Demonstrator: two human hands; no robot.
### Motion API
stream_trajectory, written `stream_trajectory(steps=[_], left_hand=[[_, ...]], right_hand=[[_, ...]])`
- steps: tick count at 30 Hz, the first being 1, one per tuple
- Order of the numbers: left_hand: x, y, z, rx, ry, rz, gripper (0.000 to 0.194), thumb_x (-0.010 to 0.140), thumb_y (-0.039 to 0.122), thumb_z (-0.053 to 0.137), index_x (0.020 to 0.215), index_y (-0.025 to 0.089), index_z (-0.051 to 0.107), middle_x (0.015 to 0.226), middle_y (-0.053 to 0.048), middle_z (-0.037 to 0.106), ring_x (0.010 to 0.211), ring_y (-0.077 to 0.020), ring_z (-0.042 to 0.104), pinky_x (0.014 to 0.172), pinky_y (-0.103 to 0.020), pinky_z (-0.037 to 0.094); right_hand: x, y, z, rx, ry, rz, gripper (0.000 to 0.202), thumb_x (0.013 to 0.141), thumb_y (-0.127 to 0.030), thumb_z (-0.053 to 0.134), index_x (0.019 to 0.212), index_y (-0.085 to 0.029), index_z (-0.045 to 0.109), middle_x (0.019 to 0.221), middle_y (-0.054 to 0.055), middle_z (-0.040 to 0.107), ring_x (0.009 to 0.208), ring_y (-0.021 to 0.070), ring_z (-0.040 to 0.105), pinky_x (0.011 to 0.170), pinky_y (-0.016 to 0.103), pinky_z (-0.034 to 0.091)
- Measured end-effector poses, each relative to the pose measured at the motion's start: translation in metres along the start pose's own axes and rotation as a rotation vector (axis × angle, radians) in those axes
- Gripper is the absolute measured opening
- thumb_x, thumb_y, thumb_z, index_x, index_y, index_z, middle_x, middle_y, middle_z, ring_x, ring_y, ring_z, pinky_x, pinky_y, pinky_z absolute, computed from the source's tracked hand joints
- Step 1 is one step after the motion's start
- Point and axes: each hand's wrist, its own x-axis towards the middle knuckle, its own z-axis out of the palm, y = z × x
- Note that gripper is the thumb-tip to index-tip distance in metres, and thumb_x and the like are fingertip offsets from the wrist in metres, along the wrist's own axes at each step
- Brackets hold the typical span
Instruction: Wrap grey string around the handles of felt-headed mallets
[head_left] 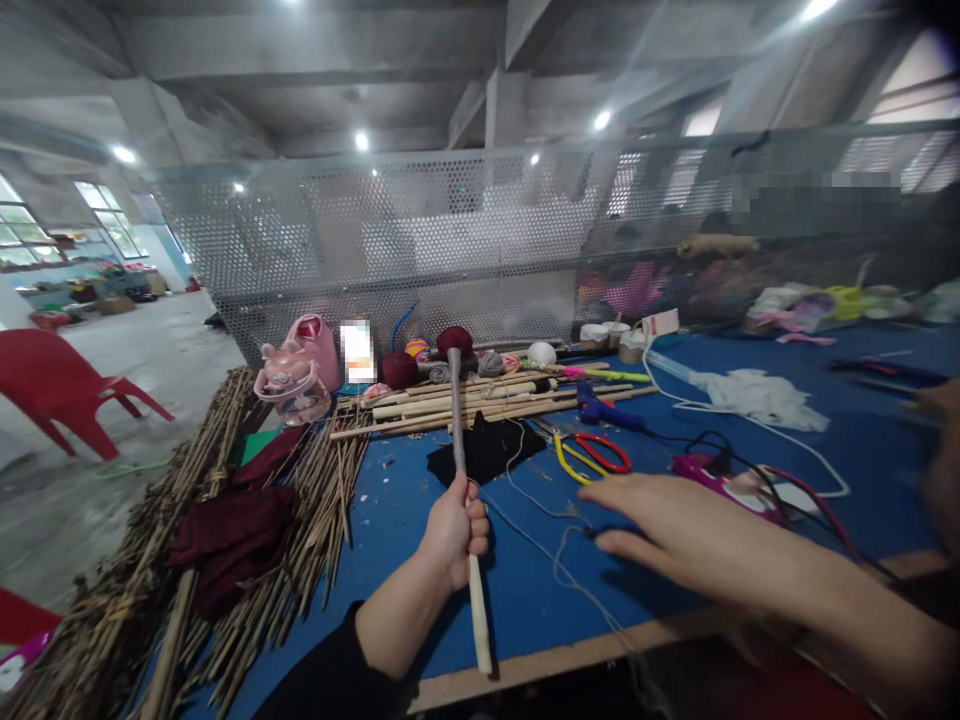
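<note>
My left hand (pixel 454 530) is closed around a pale wooden stick (pixel 478 625). Grey wrapping (pixel 457 420) covers its upper length, and its top overlaps a dark red ball (pixel 454 342); whether they are joined I cannot tell. My right hand (pixel 652 515) is stretched over the blue table, fingers apart, with nothing seen in it. A loose grey yarn strand (pixel 562 570) runs between my hands and over the front edge. Yellow-handled pliers (pixel 577 462) and red-handled scissors (pixel 609 450) lie just beyond my right fingers. Black cloth (pixel 495 450) lies behind the stick.
Bundled twigs (pixel 210 470) and maroon cloth (pixel 240 535) fill the left side. Wooden sticks (pixel 420 405), yarn balls (pixel 491 363) and a blue glue gun (pixel 607 408) lie farther back. A perforated metal screen (pixel 390 240) stands behind; cords cross the right side.
</note>
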Motion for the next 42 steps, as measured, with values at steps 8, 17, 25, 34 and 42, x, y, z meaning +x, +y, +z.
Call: stream_trajectory(steps=[8,17,25,34,42], left_hand=[[-0.004,0.006,0.004,-0.073,-0.066,-0.092,0.033,0.084,0.043,0.035,0.063,0.019,0.031,0.046,0.009,0.016,0.031,-0.0017,0.009,0.031,-0.012,0.002],[0.003,0.003,0.002,-0.036,-0.084,-0.145,0.038,0.083,0.049,0.035,0.061,0.019,0.03,0.044,0.01,0.016,0.031,-0.0016,0.008,0.031,-0.013,0.004],[0.003,-0.001,0.004,-0.12,-0.04,-0.091,0.029,0.079,0.045,0.04,0.072,0.017,0.042,0.052,0.007,0.035,0.032,0.0006,0.016,0.03,-0.012,0.007],[-0.001,-0.004,0.006,-0.092,0.0,0.029,0.015,0.069,0.019,0.05,0.066,0.017,0.036,0.051,0.008,0.03,0.033,0.0005,0.017,0.03,-0.012,0.009],[0.003,-0.016,0.008,-0.011,0.022,0.166,0.025,0.073,0.032,0.058,0.073,0.019,0.037,0.056,0.009,0.037,0.034,0.0012,0.021,0.031,-0.01,0.012]], right_hand=[[0.093,0.004,0.08,0.996,-0.117,0.262,0.036,0.069,-0.023,0.059,0.101,-0.02,0.045,0.092,0.005,0.056,0.076,0.0132,0.056,0.065,0.026,0.045],[0.108,0.007,0.118,1.042,-0.491,0.329,0.053,0.05,-0.003,0.043,0.1,-0.018,0.04,0.067,-0.002,0.057,0.047,0.0078,0.047,0.037,0.016,0.029],[0.106,0.023,0.123,0.971,-0.34,0.274,0.013,0.066,-0.011,0.041,0.07,-0.013,0.053,0.048,-0.002,0.051,0.042,0.006,0.036,0.043,0.019,0.025],[0.101,0.03,0.124,0.958,-0.334,0.179,0.024,0.067,-0.034,0.063,0.071,-0.01,0.061,0.06,-0.001,0.053,0.055,0.0071,0.042,0.053,0.02,0.031],[0.1,0.031,0.123,1.044,-0.481,0.447,0.017,0.071,-0.032,0.057,0.069,-0.017,0.049,0.037,-0.011,0.027,0.033,0.0039,0.015,0.031,0.018,0.007]])
